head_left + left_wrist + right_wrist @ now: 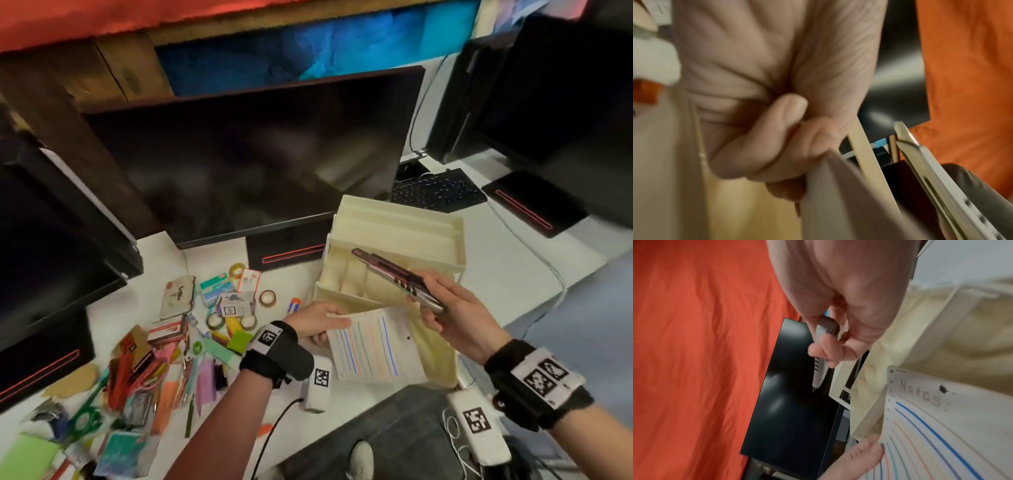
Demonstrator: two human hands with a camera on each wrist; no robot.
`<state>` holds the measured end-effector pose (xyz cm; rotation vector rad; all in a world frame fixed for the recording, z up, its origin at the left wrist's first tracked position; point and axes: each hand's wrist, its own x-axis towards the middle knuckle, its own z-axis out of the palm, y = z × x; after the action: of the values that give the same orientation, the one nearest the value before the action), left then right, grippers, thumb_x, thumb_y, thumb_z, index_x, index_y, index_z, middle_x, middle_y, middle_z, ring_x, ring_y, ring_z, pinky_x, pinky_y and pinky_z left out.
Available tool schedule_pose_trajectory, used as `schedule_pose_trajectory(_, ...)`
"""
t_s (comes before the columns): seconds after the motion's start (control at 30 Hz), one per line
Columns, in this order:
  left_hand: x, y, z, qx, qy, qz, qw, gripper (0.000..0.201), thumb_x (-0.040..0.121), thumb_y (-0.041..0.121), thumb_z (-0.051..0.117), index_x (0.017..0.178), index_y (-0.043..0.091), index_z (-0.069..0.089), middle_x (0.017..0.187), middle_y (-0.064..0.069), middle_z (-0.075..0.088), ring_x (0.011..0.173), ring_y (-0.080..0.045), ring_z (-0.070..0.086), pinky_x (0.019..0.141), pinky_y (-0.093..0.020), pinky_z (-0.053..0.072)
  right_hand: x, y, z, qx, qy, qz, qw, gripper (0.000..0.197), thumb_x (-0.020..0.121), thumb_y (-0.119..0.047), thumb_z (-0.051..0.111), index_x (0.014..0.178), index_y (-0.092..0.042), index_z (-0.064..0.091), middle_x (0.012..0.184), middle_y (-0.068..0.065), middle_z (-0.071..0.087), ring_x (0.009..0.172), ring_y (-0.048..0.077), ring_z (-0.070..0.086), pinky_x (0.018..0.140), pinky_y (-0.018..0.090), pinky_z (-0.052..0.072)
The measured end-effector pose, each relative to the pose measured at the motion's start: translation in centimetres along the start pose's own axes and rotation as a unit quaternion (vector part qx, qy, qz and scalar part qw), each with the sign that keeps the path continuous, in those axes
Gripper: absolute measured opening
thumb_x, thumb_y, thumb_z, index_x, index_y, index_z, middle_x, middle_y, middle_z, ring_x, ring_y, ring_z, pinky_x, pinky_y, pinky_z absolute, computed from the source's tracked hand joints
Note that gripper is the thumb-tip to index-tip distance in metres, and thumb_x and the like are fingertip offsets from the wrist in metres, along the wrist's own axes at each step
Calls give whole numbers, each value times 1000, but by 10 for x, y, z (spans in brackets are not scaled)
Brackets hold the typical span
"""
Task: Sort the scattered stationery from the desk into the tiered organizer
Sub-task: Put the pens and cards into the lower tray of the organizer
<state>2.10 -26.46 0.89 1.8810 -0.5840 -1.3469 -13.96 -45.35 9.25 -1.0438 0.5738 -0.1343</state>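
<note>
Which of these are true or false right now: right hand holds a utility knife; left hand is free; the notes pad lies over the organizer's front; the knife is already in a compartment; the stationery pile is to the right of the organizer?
1. The right hand holds a utility knife. True.
2. The left hand is free. False: it grips the notes pad.
3. The pad lies over the front of the organizer. True.
4. The knife is already in a compartment. False: it is held above the organizer.
5. The pile is right of the organizer. False: left.

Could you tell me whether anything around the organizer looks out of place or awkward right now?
Yes: the notes pad, held by the left hand, lies tilted across the organizer front rather than inside it, while stationery remains heaped at the left of the desk.
</note>
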Motion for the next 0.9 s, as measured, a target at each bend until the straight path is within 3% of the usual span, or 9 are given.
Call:
schedule_pose_trajectory(0.1, 19, 6, 4, -115, -68, -49, 990, 23, 99, 21, 47, 118, 13, 56, 73, 0, 62, 39, 1, 35, 34, -11, 25, -12, 7, -19, 33, -17, 36, 999, 49, 68, -28, 75, 113, -11, 65, 81, 15, 63, 44, 13, 43, 38, 20, 41)
schedule_pose_trajectory(0.23, 34, 13, 11, -116, -102, -92, 984, 23, 98, 22, 49, 117, 14, 58, 67, 5, 60, 39, 1, 31, 34, -11, 23, -25, 21, -40, 107, -33, 104, 988, 52, 64, -17, 81, 113, -9, 67, 87, 13, 67, 47, 15, 56, 49, 22, 56)
schedule_pose_trajectory(0.33, 36, 23, 16, -32, -51, -104, 993, 31, 96, 24, 50, 126, 17, 55, 75, 1, 55, 41, -1, 28, 36, -14, 21, -33, 32, -49, 114, -25, 122, 986, 30, 82, -11, 60, 112, -7, 65, 85, 12, 66, 46, 13, 53, 44, 21, 53)
schedule_pose_trajectory(0.47, 40, 23, 24, 15, 22, -72, 997, 38, 95, 27, 54, 129, 13, 54, 84, -4, 57, 50, -7, 35, 45, -19, 26, -39, 44, -55, 130, -5, 134, 982, 30, 85, -12, 51, 112, -3, 62, 86, 15, 67, 45, 13, 49, 43, 20, 51)
schedule_pose_trajectory(0.6, 41, 20, 29, -39, 109, -62, 991, 36, 97, 11, 49, 130, -2, 49, 67, -2, 51, 40, -3, 38, 40, -13, 32, -34, 57, -62, 152, 33, 164, 974, 33, 90, -13, 48, 118, 1, 58, 87, 22, 69, 48, 18, 62, 53, 31, 59)
schedule_pose_trajectory(0.7, 36, 22, 26, -79, 103, -77, 989, 44, 95, 3, 50, 136, -3, 37, 95, -14, 60, 71, -13, 64, 62, -20, 51, -27, 64, -60, 165, 53, 186, 967, 39, 84, -15, 53, 120, 1, 57, 80, 20, 68, 54, 23, 66, 60, 38, 60)
schedule_pose_trajectory(0.77, 29, 24, 26, -13, 118, -74, 990, 53, 94, 9, 54, 140, 2, 30, 136, -16, 46, 109, -25, 58, 82, -29, 51, -24, 65, -58, 169, 62, 189, 965, 40, 81, -15, 55, 118, -1, 58, 80, 20, 66, 54, 22, 66, 59, 37, 60)
schedule_pose_trajectory(0.8, 24, 26, 28, 71, 131, -65, 987, 53, 94, 16, 54, 141, 5, 31, 142, -11, 41, 117, -25, 53, 88, -31, 48, -22, 66, -58, 167, 65, 187, 966, 40, 80, -15, 55, 118, -1, 58, 82, 20, 64, 52, 21, 65, 58, 36, 60)
schedule_pose_trajectory(0.9, 14, 30, 44, 268, 131, -48, 953, 23, 96, 30, 47, 115, 17, 50, 115, -3, 55, 100, -18, 56, 96, -38, 44, -21, 67, -60, 167, 66, 177, 968, 42, 82, -15, 54, 122, -3, 56, 89, 21, 61, 49, 19, 62, 54, 32, 59)
